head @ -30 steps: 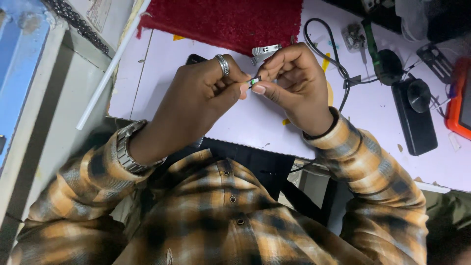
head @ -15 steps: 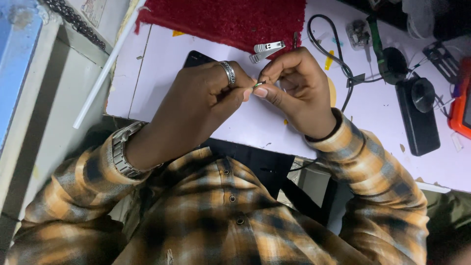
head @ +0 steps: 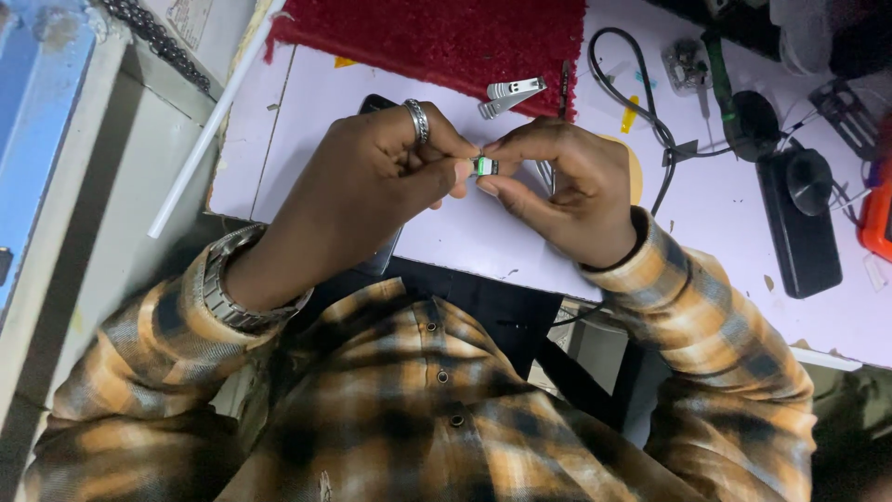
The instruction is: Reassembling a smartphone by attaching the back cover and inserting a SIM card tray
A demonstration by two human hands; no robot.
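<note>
Chip, small and green-white, sat pinched between fingertips of curled left hand and right hand above the desk.

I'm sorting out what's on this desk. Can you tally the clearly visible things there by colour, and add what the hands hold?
Red: 1, the mat
Silver: 1, the nail clipper
Black: 2, the cable and the box
White: 1, the rod
Green and silver: 1, the small part pinched between the left hand and right hand
Total: 6
</note>
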